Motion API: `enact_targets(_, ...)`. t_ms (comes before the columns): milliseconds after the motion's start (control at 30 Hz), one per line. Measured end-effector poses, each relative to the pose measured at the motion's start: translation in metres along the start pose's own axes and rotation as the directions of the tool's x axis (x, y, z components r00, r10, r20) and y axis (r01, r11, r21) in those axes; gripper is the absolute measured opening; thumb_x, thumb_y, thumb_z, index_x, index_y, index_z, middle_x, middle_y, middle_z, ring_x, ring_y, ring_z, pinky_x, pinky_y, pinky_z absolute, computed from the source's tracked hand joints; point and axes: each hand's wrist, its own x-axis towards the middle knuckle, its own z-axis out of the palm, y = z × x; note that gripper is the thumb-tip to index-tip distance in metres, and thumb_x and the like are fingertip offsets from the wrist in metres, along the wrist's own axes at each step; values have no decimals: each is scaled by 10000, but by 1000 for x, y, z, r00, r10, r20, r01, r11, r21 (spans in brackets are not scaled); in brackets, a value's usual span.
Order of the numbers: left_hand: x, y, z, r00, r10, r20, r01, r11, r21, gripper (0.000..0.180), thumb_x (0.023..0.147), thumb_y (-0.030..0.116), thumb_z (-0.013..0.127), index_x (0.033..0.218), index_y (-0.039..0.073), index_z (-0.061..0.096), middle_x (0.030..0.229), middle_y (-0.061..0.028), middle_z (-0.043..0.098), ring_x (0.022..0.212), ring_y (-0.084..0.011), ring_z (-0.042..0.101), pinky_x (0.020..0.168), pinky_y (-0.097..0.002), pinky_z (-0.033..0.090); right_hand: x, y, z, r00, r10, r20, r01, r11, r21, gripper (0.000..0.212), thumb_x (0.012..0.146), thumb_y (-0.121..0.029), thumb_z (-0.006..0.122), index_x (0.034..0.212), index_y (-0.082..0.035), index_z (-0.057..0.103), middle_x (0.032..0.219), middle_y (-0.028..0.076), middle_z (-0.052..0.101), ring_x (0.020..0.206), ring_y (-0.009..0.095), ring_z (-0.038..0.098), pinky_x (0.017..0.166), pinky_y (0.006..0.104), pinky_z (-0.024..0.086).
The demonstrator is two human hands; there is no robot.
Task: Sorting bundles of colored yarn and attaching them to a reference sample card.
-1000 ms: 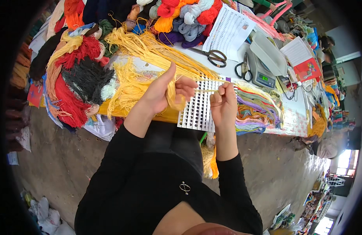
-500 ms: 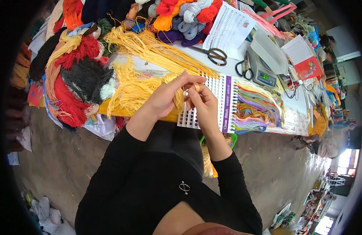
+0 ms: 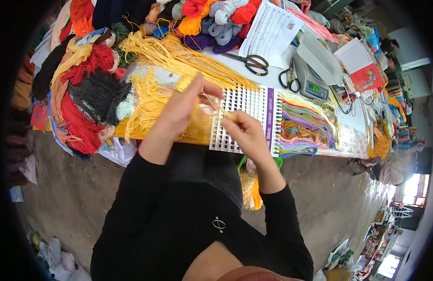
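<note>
Pale yellow embroidery thread [image 3: 184, 83] loops over the back of my left hand [image 3: 176, 110], whose fingers curl about it and are partly blurred. A short stretch of thread runs across to my right hand [image 3: 247, 136], where thumb and forefinger pinch it. Both hands hover over a white thread card [image 3: 256, 100] with rows of holes and a purple strip. Skeins of many colours [image 3: 308, 124] hang from the card's right edge. Long yellow strands [image 3: 183, 56] fan out over the table beyond my hands, and a tangled yellow heap [image 3: 144, 105] lies left of my left hand.
Black scissors [image 3: 254, 64] and a second pair [image 3: 289, 79] lie beside a digital scale [image 3: 312, 77] bearing a clear tray [image 3: 318, 56]. Printed sheets [image 3: 270, 35] are at the back. Red and black yarn [image 3: 99, 93] piles up on the left. A green-rimmed container [image 3: 278, 162] stands below the table edge.
My hands have moved apart, the left one going left and the right one slightly down. Thread now stretches between them. The view has shifted slightly.
</note>
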Motion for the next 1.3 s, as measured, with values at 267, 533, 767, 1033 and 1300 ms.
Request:
enact_targets(267,-25,83,-142,1000,11,-16,-17,880,-475,468,943,386,380,528,180,319,451,79,277,313,-32,181,291,-186,120,-37,-7,-196,888,-68,-454,450,327,831,250,900,-145,488,1075,33,479,1083,161,536,1005,228,517,866,362,451)
enact_targets(533,-58,178,-262,939,244,-244,-312,900,-304,381,960,269,376,608,125,371,506,52,267,378,-52,217,350,-200,177,-126,56,-458,677,66,-733,548,620,562,34,860,-26,479,873,-17,449,773,37,438,660,122,420,539,240,338)
enact_targets(767,-57,205,-212,447,536,-717,-641,751,162,371,924,265,450,1130,-44,457,828,-56,558,513,-80,457,455,-146,361,-112,4,-452,173,-82,-981,209,977,-45,156,836,-175,479,700,-104,506,579,-34,352,522,68,345,433,199,248)
enact_targets(1033,52,2,-17,984,-119,131,150,955,-256,347,903,299,473,1104,27,552,1034,-61,596,798,-137,526,661,-218,447,35,75,-170,934,-29,-356,4,998,-70,176,829,-158,579,940,-43,505,710,67,613,634,123,573,593,255,458)
enact_targets(1300,101,-80,14,828,-537,161,559,766,-317,604,906,382,457,1305,-25,257,1306,-167,344,1098,-328,492,847,-418,464,86,149,-92,945,265,-191,-279,959,-55,193,820,-161,556,738,3,618,563,16,567,471,74,497,458,220,389)
